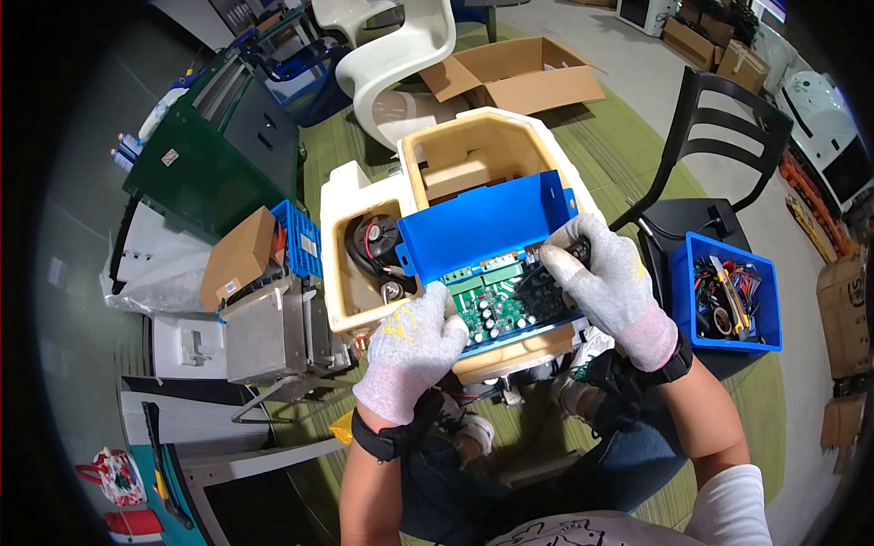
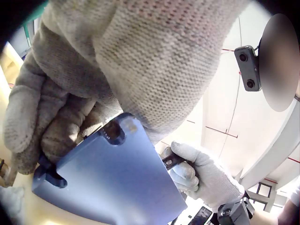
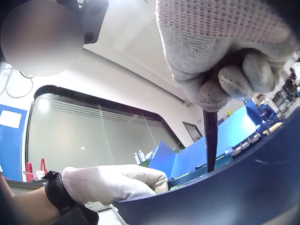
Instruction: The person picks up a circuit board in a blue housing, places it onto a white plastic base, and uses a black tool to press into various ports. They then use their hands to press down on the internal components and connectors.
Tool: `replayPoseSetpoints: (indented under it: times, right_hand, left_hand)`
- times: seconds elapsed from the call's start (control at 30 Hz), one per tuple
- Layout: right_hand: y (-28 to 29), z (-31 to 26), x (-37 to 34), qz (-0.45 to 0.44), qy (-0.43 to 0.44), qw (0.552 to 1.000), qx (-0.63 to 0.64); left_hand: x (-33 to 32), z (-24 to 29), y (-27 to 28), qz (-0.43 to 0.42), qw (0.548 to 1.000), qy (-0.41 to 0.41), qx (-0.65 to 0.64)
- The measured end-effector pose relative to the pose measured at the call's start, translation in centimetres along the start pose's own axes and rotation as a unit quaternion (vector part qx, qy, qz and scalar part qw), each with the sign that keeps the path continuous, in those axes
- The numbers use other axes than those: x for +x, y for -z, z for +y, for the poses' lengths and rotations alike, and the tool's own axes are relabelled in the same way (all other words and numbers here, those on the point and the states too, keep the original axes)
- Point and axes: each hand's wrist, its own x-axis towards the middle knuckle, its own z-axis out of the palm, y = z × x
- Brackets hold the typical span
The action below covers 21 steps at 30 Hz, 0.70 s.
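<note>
A green circuit board point(image 1: 492, 309) lies inside a blue metal case point(image 1: 487, 223) with a raised panel behind it. My gloved left hand point(image 1: 410, 341) grips the case's left end; in the left wrist view, the fingers of this hand point(image 2: 140, 56) curl at the notched edge of the blue metal point(image 2: 112, 173). My gloved right hand point(image 1: 605, 273) holds a black-handled tool point(image 1: 580, 247) over the board's right part. From the right wrist view, its dark shaft point(image 3: 211, 140) points down behind the case wall point(image 3: 225, 187), below the right hand point(image 3: 225, 47); whether the tip touches is hidden.
The case rests on a cream-coloured housing point(image 1: 346, 273) with open compartments. On a black chair point(image 1: 728, 227) at the right stands a blue bin point(image 1: 769, 309) of tools and wires. A metal box point(image 1: 264, 337) and a cardboard box point(image 1: 238, 255) are at the left.
</note>
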Motion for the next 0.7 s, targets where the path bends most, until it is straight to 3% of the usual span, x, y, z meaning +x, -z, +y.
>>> replayPoseSetpoints:
  times: [0.17, 0.27, 0.43, 0.47, 0.57, 0.7]
  right_hand:
    - [-0.1, -1.4, 0.1, 0.022, -0.022, 0.999, -0.021]
    - [-0.7, -0.7, 0.0, 0.074, 0.071, 0.991, -0.082]
    - [-0.5, -1.5, -0.2, 0.065, 0.009, 0.996, -0.067]
    - [-0.5, -1.7, -0.2, 0.066, -0.01, 0.997, -0.049]
    - [-0.3, -1.1, -0.4, 0.098, -0.016, 0.995, 0.03]
    - [0.0, -1.1, -1.1, 0.092, -0.052, 0.994, 0.043]
  left_hand:
    - [-0.1, -0.8, -0.5, 0.022, 0.999, -0.039, 0.02]
    - [0.0, -0.6, -0.4, 0.019, 0.999, -0.029, 0.01]
    - [-0.3, 0.1, 0.0, 0.037, 0.999, -0.039, 0.005]
    - [-0.7, -1.8, -0.8, 0.109, 0.951, -0.231, 0.175]
    - [-0.6, -1.3, -0.6, 0.091, 0.978, -0.166, 0.092]
    - [-0.3, -0.7, -0.2, 0.011, 0.999, -0.033, 0.017]
